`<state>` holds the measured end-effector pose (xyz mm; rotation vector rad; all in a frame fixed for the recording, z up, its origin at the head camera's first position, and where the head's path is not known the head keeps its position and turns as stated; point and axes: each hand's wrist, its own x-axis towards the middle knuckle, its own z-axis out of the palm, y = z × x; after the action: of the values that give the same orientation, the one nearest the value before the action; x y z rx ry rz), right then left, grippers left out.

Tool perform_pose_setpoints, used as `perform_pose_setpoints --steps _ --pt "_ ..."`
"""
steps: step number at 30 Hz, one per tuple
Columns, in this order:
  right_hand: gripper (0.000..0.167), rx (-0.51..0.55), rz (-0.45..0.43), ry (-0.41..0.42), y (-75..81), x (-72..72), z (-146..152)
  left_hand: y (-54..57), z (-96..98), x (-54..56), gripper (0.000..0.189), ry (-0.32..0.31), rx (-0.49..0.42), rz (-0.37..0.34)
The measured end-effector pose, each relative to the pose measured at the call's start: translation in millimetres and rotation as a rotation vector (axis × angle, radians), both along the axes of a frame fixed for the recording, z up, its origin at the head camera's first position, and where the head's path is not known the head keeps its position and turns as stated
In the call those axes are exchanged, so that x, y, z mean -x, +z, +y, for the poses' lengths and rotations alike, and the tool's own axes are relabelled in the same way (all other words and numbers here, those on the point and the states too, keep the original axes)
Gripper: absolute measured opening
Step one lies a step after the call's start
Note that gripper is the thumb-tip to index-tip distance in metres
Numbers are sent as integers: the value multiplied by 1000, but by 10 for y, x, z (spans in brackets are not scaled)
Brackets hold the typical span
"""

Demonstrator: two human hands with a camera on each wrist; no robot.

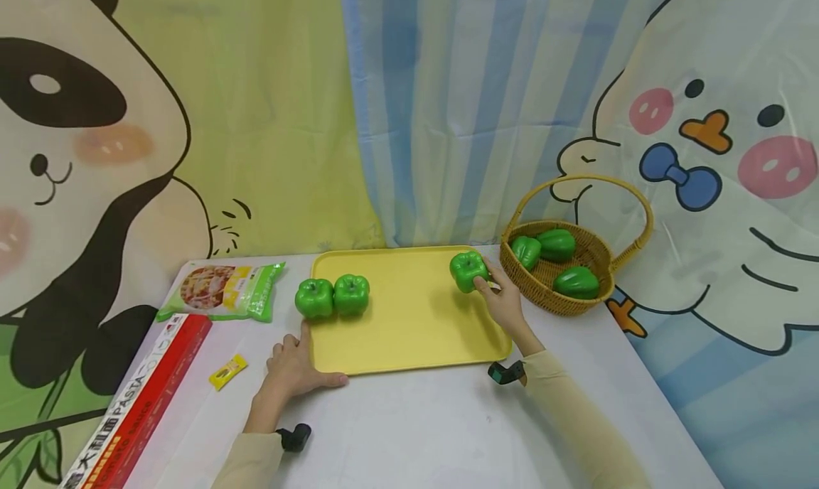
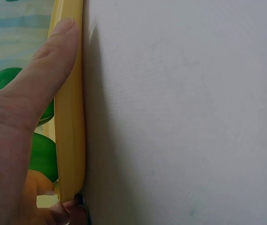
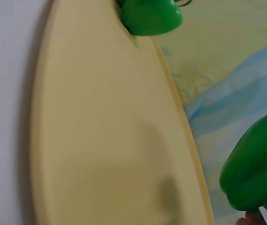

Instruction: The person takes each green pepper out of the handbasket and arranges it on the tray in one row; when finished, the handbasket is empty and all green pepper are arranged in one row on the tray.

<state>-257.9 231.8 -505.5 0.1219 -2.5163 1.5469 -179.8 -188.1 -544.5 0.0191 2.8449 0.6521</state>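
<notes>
My right hand (image 1: 502,301) holds a glossy green bell pepper (image 1: 468,271) over the right part of a yellow tray (image 1: 409,340). In the right wrist view, fingertips (image 3: 253,218) grip this pepper (image 3: 257,164) from below, and it casts a shadow on the tray. My left hand (image 1: 296,364) lies at the tray's front left corner, its thumb (image 2: 58,54) stretched along the front rim and its index finger up the left side. Two more green bell peppers, one at the left edge (image 1: 314,298) and one beside it (image 1: 351,295), sit side by side on the tray.
Right of the tray stands a wicker basket (image 1: 540,290) with a tall handle, holding three green vegetables. Leftward lie a green-and-white food packet (image 1: 220,290), a small yellow sachet (image 1: 227,372) and a long red pasta box (image 1: 141,404). A printed curtain (image 1: 441,119) hangs behind the table.
</notes>
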Motion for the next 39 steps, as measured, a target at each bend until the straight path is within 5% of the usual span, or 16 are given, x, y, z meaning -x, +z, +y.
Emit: perform_pose_setpoints --steps 13,39 --pt "57 -2 -37 39 -264 -4 -580 21 9 -1 150 -1 -4 0" --pt "70 62 -176 127 -337 -40 -1249 19 3 -2 152 1 -7 -5"
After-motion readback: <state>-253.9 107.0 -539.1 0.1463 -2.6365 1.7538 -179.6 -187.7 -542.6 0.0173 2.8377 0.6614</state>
